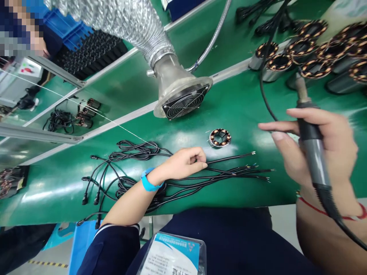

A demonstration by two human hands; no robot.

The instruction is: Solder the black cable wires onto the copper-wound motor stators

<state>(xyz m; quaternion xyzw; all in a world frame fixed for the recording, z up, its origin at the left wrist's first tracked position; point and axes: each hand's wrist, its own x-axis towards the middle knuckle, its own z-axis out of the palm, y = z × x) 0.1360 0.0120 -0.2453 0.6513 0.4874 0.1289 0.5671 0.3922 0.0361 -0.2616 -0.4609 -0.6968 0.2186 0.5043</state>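
My left hand is closed, thumb and fingers pinched together around a black cable whose stripped end points right. My right hand grips the dark handle of a soldering iron, its tip pointing up towards a group of motor stators. The index finger and thumb of that hand reach out to the left. A single stator with copper windings lies on the green table just beyond my left hand. More black cables stretch under and beside my left wrist, their bared ends at the right.
A fume extractor with a round fan grille and a silver flexible duct hangs over the table. Coiled cables lie at left. A thin pale strand crosses from upper left. Another person's hand shows at top left.
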